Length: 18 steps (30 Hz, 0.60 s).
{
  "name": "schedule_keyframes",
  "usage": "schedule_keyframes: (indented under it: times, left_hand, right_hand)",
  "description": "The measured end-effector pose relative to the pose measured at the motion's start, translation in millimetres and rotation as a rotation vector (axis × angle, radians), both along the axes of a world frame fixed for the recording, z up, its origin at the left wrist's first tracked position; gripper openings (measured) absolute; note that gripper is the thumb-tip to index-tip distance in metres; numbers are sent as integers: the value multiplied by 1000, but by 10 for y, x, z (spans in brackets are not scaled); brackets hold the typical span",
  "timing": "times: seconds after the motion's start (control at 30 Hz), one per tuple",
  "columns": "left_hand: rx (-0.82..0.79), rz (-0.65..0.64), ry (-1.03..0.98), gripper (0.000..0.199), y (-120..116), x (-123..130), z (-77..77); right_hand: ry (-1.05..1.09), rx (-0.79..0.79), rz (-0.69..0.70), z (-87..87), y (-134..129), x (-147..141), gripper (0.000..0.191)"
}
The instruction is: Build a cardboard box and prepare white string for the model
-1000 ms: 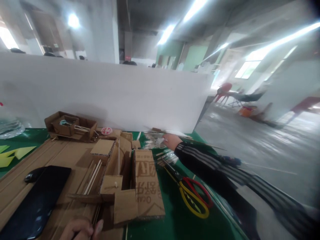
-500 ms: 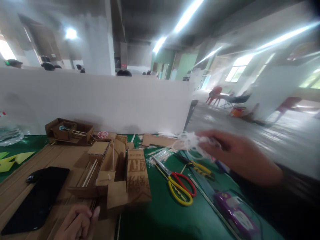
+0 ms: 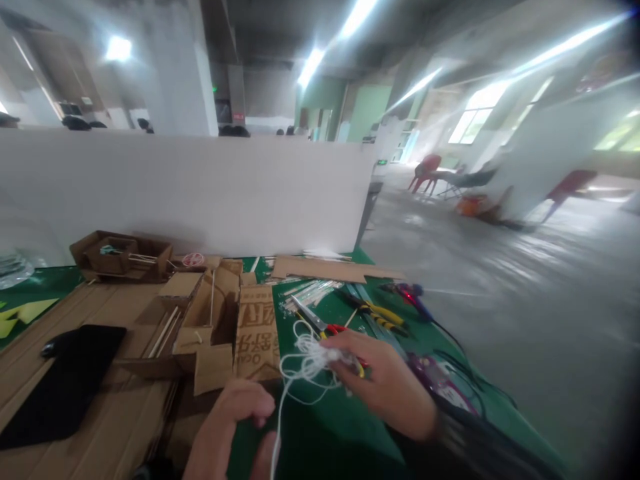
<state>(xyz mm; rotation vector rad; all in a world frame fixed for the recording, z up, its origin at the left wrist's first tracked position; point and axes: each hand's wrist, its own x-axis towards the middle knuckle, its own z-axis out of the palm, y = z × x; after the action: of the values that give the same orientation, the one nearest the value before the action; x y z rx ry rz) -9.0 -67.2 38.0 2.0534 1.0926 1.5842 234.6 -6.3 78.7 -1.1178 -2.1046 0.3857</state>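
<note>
Over the scissors [image 3: 311,317], the right hand [image 3: 385,383] grips white cord [image 3: 309,360], likely keeping its loops together; nearer than the scissors, the left hand [image 3: 223,423] half-curls, its grip unclear.

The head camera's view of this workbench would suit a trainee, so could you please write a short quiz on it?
1. True or false: the right hand holds a loose bundle of white cord.

2. Multiple choice: which colours show on the handles of the scissors, partly hidden by that hand?
A) Blue and white
B) Red and yellow
C) Black only

3. Fill in the blank: the flat black object at the left of the view lies on brown ____.

Key: 1. True. 2. B. 3. cardboard.
</note>
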Motion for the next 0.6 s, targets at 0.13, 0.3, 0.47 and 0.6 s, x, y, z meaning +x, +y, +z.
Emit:
schedule_keyframes:
  times: [0.13, 0.3, 0.47, 0.6]
  left_hand:
    - [146, -106, 184, 33, 108, 115, 12]
    - [-107, -52, 280, 31, 266, 348, -177]
    - [-159, -48, 393, 34, 418, 524, -263]
    - [-150, 17, 434, 19, 471, 606, -234]
  right_hand:
    - [-17, 41, 53, -612, 330, -129, 27]
    - [21, 15, 126, -881, 431, -76, 23]
    - [60, 3, 205, -793, 334, 29, 27]
    - [90, 0, 187, -775, 277, 84, 31]
